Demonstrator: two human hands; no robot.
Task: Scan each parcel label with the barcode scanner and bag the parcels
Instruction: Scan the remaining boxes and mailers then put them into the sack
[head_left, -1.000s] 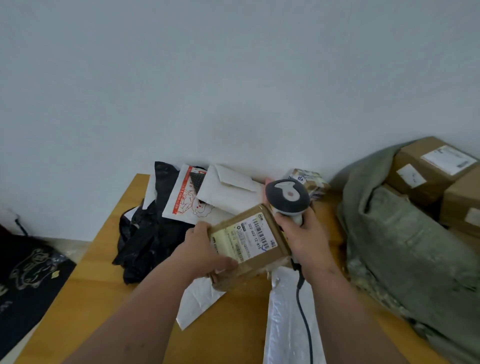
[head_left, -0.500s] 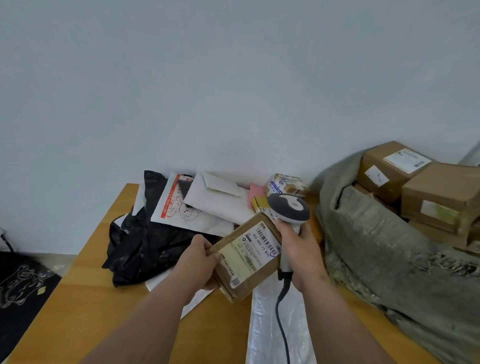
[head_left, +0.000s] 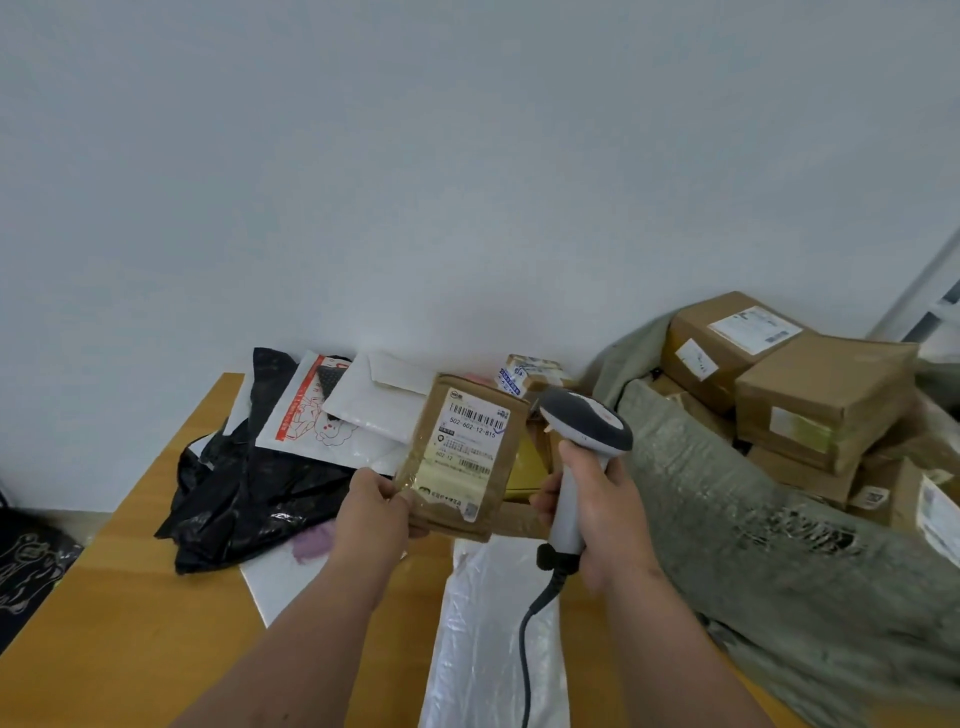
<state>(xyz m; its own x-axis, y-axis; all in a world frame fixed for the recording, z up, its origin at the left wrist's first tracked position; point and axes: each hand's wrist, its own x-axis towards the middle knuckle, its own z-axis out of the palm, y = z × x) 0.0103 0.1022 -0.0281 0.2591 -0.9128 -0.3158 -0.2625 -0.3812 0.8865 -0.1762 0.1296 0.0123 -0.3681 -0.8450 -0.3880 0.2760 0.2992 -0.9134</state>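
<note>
Wooden table (head_left: 130, 623) against a pale wall is carrying a heap of mailers, with a grey-green sack (head_left: 727, 519) of boxes at the right. Above it, the left hand (head_left: 371, 512) is pinching the lower left corner of a brown parcel (head_left: 462, 457), label facing up. Just beside it, the right hand (head_left: 602, 514) is gripping the barcode scanner (head_left: 584, 447) by its handle, fingers wrapped tight.

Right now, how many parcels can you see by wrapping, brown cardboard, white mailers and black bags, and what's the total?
Brown cardboard: at least 6, counting the held parcel, the taped small box and four clear boxes in the grey-green sack; more are partly hidden.
White mailers: 4, one being the printed mailer.
Black bags: 1, the black bag.
Total: at least 11.
</note>
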